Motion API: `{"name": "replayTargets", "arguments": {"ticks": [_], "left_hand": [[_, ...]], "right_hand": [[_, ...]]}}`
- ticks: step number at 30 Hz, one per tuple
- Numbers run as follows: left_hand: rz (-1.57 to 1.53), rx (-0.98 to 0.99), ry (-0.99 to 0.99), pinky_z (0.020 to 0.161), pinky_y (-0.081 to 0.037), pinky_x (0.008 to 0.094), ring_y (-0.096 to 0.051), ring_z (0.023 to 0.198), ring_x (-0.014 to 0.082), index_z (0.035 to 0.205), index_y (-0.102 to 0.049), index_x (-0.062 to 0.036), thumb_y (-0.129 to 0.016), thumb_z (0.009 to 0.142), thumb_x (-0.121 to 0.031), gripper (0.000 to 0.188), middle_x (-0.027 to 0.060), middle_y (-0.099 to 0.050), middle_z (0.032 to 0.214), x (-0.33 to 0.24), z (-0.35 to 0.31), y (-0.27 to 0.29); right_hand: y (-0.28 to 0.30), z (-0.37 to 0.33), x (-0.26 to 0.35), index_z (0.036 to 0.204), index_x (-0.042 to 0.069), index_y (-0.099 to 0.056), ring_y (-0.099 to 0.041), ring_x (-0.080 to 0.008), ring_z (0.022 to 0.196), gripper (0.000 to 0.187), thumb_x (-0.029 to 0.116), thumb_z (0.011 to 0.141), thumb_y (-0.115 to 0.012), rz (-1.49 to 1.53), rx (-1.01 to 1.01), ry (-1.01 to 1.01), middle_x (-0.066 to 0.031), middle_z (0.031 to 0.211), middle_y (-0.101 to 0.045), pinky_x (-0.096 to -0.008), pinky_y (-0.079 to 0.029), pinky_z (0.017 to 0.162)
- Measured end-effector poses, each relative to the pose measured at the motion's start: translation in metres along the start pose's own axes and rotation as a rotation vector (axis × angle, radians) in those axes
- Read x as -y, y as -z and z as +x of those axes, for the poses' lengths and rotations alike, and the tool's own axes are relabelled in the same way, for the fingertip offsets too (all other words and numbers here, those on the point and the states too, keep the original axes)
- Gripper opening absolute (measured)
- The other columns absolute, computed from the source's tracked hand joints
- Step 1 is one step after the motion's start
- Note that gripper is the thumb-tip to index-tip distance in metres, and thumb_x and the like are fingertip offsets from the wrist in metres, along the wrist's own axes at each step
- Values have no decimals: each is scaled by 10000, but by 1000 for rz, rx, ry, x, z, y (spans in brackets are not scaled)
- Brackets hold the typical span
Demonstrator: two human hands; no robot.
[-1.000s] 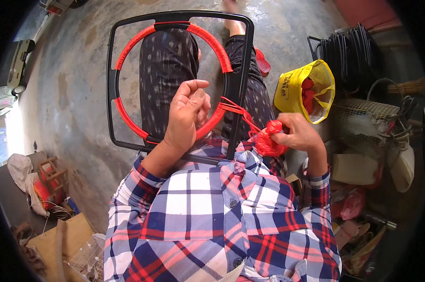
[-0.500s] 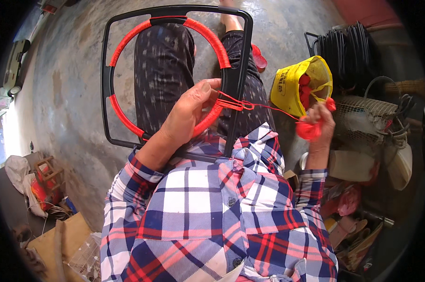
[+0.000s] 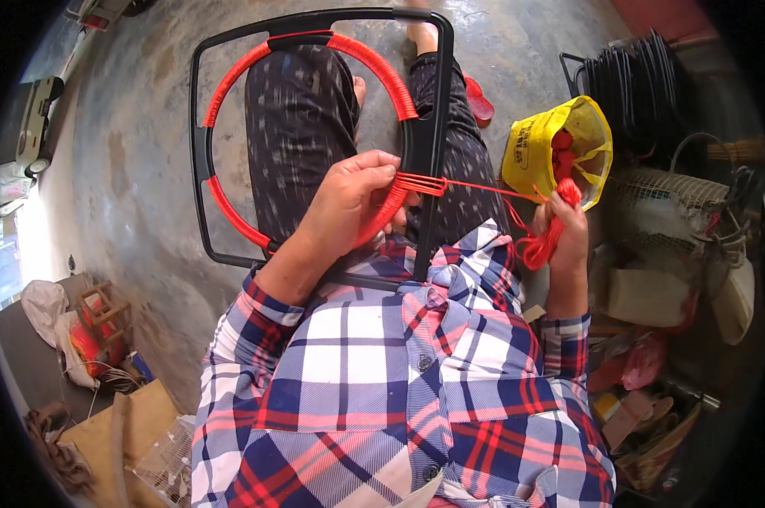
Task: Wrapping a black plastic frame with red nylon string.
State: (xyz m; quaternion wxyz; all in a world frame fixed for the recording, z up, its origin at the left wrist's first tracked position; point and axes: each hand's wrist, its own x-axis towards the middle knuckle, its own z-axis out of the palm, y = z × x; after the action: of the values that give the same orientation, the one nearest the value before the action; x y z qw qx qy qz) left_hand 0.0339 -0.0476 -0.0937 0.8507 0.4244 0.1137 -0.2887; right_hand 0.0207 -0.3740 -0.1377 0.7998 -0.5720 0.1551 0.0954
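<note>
A black square frame [image 3: 444,93] with a round inner ring rests on my lap. Red cord winding [image 3: 382,69] covers long stretches of the ring, with bare black parts between. My left hand [image 3: 348,199] is closed around the ring's lower right, pinching cord there; some fingertips are behind the ring. Several red loops [image 3: 422,183] reach from that spot to the frame's right bar. From them a taut strand runs to my right hand [image 3: 568,224], closed on a loose bundle of red cord [image 3: 539,247].
A yellow bag [image 3: 528,161] holding red material stands just beyond my right hand. Stacked black frames [image 3: 632,89] and a mesh basket [image 3: 653,193] are at the right. A red slipper [image 3: 479,103] lies on the concrete floor. Lower left is a wooden board [image 3: 149,415].
The cord between my hands has drawn tighter, and its loops sit flatter by the frame bar. My right hand has turned and moved slightly down, with the bundle hanging looser.
</note>
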Motion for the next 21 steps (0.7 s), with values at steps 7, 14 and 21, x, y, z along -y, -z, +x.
{"name": "replayTargets", "arguments": {"ticks": [7,14,21], "left_hand": [[-27,-41,36,527,-529,285,-632,582,217,955,-514,-28,-511,853,-88,119,184,-640,784,-2,2,-3],[-16,-80,31,463,-509,282,-612,558,206,864,-478,-36,-487,798,-87,84,146,-593,716,-2,3,-7],[67,-58,53,477,-522,267,-619,606,180,948,-496,-3,-453,776,-64,188,113,-580,788,1,10,3]], "right_hand": [[2,-21,-20,781,79,-535,-486,-116,496,168,182,888,-613,-54,-65,-49,-25,568,-521,-253,-377,491],[12,-17,-49,766,86,-560,-485,-73,536,105,64,854,-614,-100,4,-122,23,640,-538,-225,-374,512],[14,33,-49,916,20,-611,-561,-103,637,147,131,827,-651,-440,60,-111,-10,743,-609,-250,-436,582]]}}
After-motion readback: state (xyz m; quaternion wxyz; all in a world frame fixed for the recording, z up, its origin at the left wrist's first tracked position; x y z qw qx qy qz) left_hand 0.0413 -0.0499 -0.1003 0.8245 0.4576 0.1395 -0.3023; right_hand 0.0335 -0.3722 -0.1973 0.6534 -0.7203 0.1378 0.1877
